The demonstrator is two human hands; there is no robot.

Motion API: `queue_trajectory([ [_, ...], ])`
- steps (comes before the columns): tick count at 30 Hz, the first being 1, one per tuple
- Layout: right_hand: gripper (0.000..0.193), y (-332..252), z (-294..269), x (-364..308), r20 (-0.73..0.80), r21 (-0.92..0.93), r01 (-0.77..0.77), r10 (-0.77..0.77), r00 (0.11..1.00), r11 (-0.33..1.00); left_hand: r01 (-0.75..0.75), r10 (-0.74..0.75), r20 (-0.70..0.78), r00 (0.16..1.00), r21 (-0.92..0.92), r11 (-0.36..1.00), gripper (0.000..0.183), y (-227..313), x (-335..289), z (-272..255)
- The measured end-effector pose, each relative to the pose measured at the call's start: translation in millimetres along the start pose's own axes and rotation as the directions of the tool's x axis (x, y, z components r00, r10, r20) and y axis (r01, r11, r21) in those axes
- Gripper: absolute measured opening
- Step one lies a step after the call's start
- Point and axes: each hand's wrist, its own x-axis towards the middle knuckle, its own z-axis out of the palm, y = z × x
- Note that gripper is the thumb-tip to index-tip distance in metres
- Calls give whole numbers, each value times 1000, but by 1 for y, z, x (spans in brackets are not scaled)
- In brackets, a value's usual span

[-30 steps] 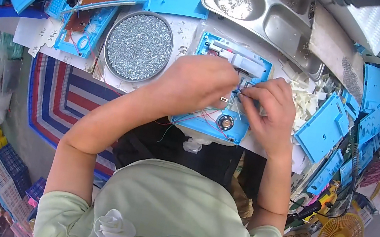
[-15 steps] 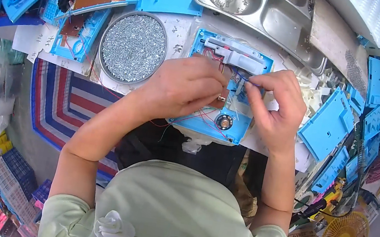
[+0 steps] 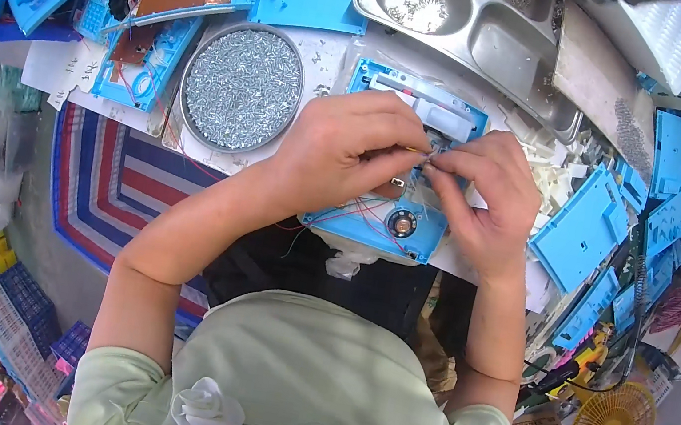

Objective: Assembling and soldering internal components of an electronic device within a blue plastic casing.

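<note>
Both hands over an open blue plastic casing (image 3: 375, 218) at centre of the surface, left hand (image 3: 343, 145) and right hand (image 3: 488, 192) fingers pinched together on thin wires (image 3: 432, 160), round tray of screws (image 3: 241, 88) at 10 o'clock, steel compartment tray (image 3: 479, 29) at 12

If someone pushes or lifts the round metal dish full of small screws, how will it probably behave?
The round metal dish is heaped with small screws, so it is probably heavy for its size. It looks shallow with a low rim, so tilting it would likely spill screws. It sits flat on the white sheet, so a push would probably slide it rather than tip it.
</note>
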Motion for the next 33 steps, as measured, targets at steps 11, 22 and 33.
queue_trajectory([
  [11, 17, -4, 4, 2, -104, 14, -106, 107, 989, 994, 327, -328, 17, 945, -149, 933, 8, 9, -8, -9],
  [22, 14, -18, 10, -6, 130, 308, -482, 466, 875, 820, -109, 112, -20, 993, 112, 988, 18, -4, -9, -10],
  [33, 24, -17, 18, 2, 36, -90, -140, 144, 989, 986, -47, 63, -85, 994, 171, 984, 32, 0, -10, -8],
])
